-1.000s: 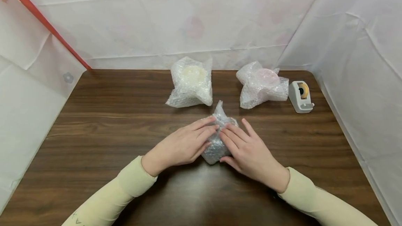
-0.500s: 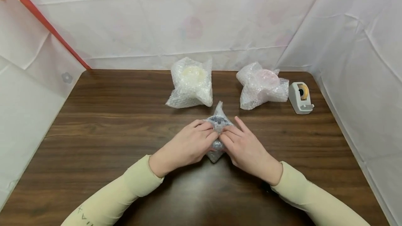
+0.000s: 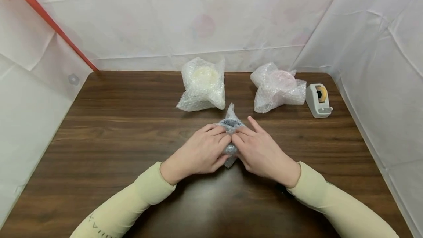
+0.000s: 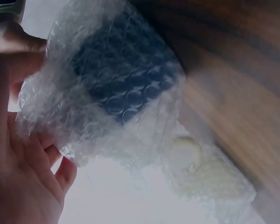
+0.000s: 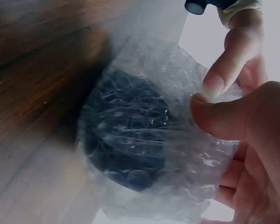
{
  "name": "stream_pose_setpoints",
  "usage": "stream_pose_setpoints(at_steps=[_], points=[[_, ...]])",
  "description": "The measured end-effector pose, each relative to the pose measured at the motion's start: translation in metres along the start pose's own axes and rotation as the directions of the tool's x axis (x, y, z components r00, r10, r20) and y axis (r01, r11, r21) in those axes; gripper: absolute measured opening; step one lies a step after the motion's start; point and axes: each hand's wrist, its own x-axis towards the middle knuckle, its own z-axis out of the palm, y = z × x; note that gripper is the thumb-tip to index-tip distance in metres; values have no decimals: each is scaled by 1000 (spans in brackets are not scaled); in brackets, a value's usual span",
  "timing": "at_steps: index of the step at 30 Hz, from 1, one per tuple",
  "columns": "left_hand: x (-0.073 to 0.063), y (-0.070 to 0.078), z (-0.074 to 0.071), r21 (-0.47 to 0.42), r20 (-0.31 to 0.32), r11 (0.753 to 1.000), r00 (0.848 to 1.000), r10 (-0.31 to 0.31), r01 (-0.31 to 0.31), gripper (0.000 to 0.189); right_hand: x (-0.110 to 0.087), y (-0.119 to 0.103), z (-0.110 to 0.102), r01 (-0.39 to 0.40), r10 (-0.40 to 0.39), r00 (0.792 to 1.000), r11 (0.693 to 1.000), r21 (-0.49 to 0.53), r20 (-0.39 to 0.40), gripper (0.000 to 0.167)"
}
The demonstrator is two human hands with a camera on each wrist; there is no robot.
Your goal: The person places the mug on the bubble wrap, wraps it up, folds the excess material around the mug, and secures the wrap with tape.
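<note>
A dark blue object in bubble wrap (image 3: 231, 122) stands on the table between the two hands. Its dark side shows through the bubbles in the left wrist view; its exact kind is hidden by the wrap. From the left side, the left hand (image 3: 201, 153) pinches the gathered wrap with curled fingers. Opposite it, the right hand (image 3: 264, 153) grips the wrap too, index finger held out. In the right wrist view, the right thumb (image 5: 219, 116) presses on the bubble wrap (image 5: 126, 135), close to the left thumb (image 5: 228, 70). A pointed flap of wrap sticks up at the back.
Behind the hands lie a bubble-wrapped pale yellow item (image 3: 203, 83) and a bubble-wrapped pink item (image 3: 279, 87). A white tape dispenser (image 3: 319, 101) stands at the back right of the wooden table (image 3: 109, 131). White cloth walls (image 3: 165, 21) border the table's back and sides.
Flat fingers on the wrap have curled in and the hands have drawn closer together, bunching the bubble wrap between them. The bundle looks narrower; the things behind stay in place.
</note>
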Motion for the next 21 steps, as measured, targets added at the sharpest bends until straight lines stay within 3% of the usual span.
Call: stream_pose_setpoints(at_steps=[4,8,11,13,15,17,18,19,20,21], points=[[0,0,0,-13,27,1000,1000,-13,13,39,-3,0,-1,-12,11,999,1000,18,31,33],[-3,1,1,-22,45,999,999,-23,24,45,-10,6,-3,-35,30,999,981,190,25,37],[-5,0,3,-27,31,1000,999,-15,15,46,-19,17,-5,-14,36,998,930,367,-53,39],[-5,-1,4,-22,12,1000,1000,-2,2,46,-29,29,-8,-1,63,989,908,418,-135,35],[-6,-1,4,-13,-6,1000,1000,15,-15,44,-41,46,-13,-29,136,963,911,412,-234,30],[-6,-1,5,-14,-26,999,999,30,-31,43,-56,69,-20,-151,284,906,910,387,-315,23],[-7,-1,5,-14,-37,999,999,36,-37,43,-64,82,-23,-238,376,859,894,381,-347,20],[-7,-1,5,-15,-45,999,998,40,-41,43,-72,95,-26,-334,480,797,856,395,-367,16],[-7,-1,5,-21,-56,999,997,44,-45,44,-80,109,-29,-436,586,720,799,415,-371,14],[-8,-1,5,-28,-66,998,997,47,-49,44,-89,122,-31,-537,686,638,722,437,-349,13]])
